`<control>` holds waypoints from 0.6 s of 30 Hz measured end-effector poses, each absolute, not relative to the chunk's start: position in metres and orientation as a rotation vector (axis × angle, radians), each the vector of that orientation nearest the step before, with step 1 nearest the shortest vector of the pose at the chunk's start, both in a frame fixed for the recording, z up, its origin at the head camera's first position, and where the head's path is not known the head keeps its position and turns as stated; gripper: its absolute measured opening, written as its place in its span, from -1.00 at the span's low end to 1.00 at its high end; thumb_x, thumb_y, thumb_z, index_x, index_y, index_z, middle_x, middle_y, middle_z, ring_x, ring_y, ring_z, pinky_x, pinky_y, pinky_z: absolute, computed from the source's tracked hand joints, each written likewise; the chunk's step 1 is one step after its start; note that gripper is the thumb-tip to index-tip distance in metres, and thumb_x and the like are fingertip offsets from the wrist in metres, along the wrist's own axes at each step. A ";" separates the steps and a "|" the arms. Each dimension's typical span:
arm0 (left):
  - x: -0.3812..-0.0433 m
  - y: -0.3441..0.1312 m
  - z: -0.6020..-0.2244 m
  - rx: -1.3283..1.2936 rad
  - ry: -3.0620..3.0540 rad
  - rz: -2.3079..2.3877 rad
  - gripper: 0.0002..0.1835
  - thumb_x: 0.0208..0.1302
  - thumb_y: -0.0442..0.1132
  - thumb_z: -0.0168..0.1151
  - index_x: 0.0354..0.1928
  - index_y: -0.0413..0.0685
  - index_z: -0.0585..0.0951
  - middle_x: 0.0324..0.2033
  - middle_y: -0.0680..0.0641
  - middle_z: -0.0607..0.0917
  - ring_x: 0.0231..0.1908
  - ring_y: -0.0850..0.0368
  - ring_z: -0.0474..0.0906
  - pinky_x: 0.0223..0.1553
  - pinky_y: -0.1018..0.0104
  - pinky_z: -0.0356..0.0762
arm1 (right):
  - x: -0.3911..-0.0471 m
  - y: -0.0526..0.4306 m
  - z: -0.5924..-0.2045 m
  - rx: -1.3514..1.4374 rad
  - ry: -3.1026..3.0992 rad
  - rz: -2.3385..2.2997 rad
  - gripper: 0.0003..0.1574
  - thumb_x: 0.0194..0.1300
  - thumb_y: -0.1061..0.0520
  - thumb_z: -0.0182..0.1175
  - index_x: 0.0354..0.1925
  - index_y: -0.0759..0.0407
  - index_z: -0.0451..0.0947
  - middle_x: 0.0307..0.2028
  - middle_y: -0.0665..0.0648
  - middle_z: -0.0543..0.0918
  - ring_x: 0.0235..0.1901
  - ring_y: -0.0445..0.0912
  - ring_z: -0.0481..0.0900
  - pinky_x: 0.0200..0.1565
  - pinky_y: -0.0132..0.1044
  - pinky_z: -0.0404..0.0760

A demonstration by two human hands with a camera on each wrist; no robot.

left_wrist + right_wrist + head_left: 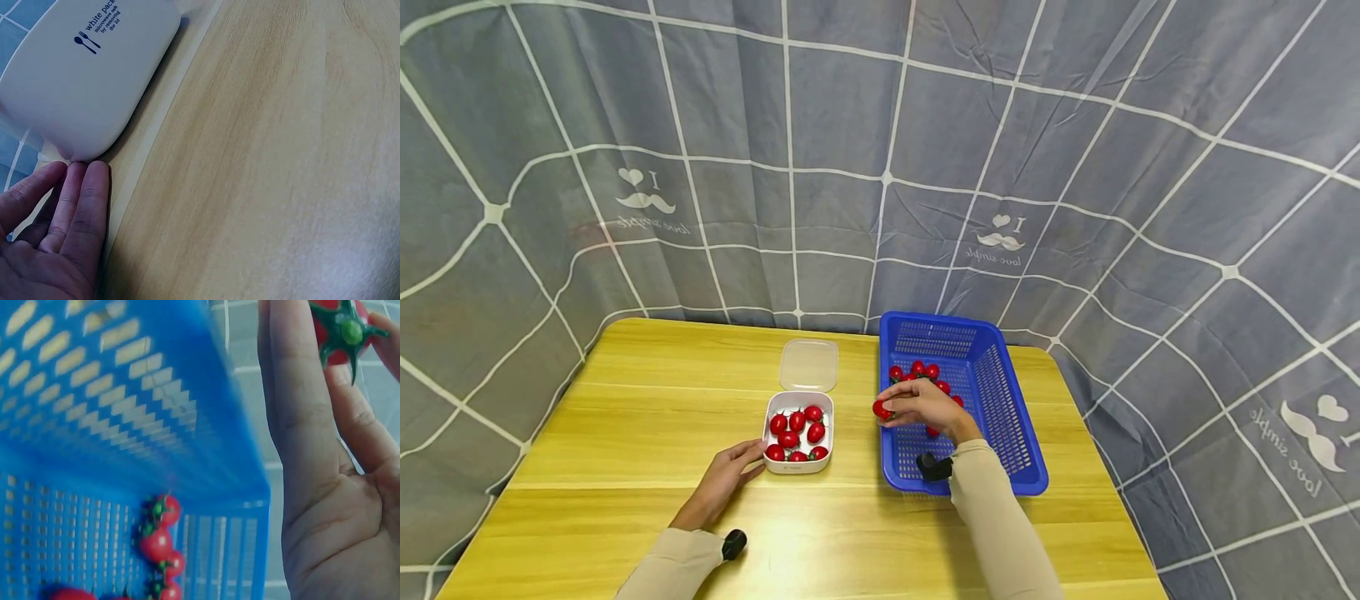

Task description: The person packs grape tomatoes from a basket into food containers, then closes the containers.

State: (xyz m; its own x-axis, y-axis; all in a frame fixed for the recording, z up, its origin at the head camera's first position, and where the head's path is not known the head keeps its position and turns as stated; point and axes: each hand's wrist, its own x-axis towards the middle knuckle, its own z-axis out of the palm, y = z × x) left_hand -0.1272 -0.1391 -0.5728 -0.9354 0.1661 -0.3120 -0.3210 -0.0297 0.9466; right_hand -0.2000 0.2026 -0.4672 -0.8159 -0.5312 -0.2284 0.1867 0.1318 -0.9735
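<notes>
Over the left rim of a blue plastic basket [1017,417], my right hand [925,406] pinches a red cherry tomato [882,409] between thumb and fingers. In the right wrist view that cherry tomato [340,328] shows its green star-shaped stem end. My left hand [730,471] touches the near left side of a white lunch box [796,467] with straight fingers. In the left wrist view its fingertips meet the corner of the box [94,81], which bears printed words and a fork and spoon. Several cherry tomatoes [788,439] lie inside the box.
More cherry tomatoes [918,367] lie in the basket, partly hidden by my right hand. A translucent lid [808,365] lies right behind the box. All stand on a wooden table [662,400], with a grey checked cloth [835,208] hanging behind it.
</notes>
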 end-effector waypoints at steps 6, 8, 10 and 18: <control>-0.128 -0.139 -0.575 -0.158 1.923 2.042 -0.38 0.49 -0.10 -0.01 0.32 -0.52 0.22 0.31 -0.44 0.26 0.33 -0.24 0.21 0.24 0.18 0.45 | -0.199 0.176 -0.467 -0.317 1.862 -1.754 -0.62 0.32 0.35 0.16 0.04 0.59 0.46 -0.11 0.30 0.66 -0.16 0.19 0.68 0.02 0.16 0.59; -0.128 -0.139 -0.575 -0.160 1.924 2.047 -0.39 0.49 -0.10 -0.01 0.32 -0.52 0.23 0.31 -0.43 0.27 0.32 -0.24 0.21 0.23 0.21 0.47 | -0.199 0.168 -0.468 -0.323 1.859 -1.755 -0.63 0.31 0.35 0.16 0.03 0.59 0.46 -0.12 0.30 0.66 -0.19 0.14 0.70 0.01 0.14 0.60; -0.128 -0.139 -0.576 -0.164 1.926 2.049 -0.39 0.49 -0.10 0.00 0.32 -0.51 0.23 0.31 -0.43 0.27 0.32 -0.24 0.21 0.22 0.22 0.48 | -0.199 0.159 -0.470 -0.323 1.846 -1.764 -0.64 0.31 0.36 0.16 0.02 0.59 0.47 -0.13 0.31 0.67 -0.19 0.12 0.70 0.03 0.15 0.59; -0.127 -0.138 -0.576 -0.157 1.928 2.053 -0.36 0.48 -0.08 0.02 0.31 -0.52 0.24 0.30 -0.44 0.28 0.32 -0.25 0.21 0.22 0.20 0.47 | -0.199 0.131 -0.481 -0.241 1.833 -1.803 -0.66 0.32 0.38 0.14 0.01 0.60 0.47 -0.21 0.20 0.68 -0.24 0.04 0.69 0.03 0.11 0.61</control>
State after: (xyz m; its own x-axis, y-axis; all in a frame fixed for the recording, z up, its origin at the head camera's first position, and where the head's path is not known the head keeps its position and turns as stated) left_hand -0.1268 -0.1381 -0.5759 -0.9429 0.1555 -0.2945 -0.3036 -0.0382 0.9520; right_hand -0.1991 0.1308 -0.4813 -0.8313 -0.4930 -0.2567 0.2485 0.0833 -0.9650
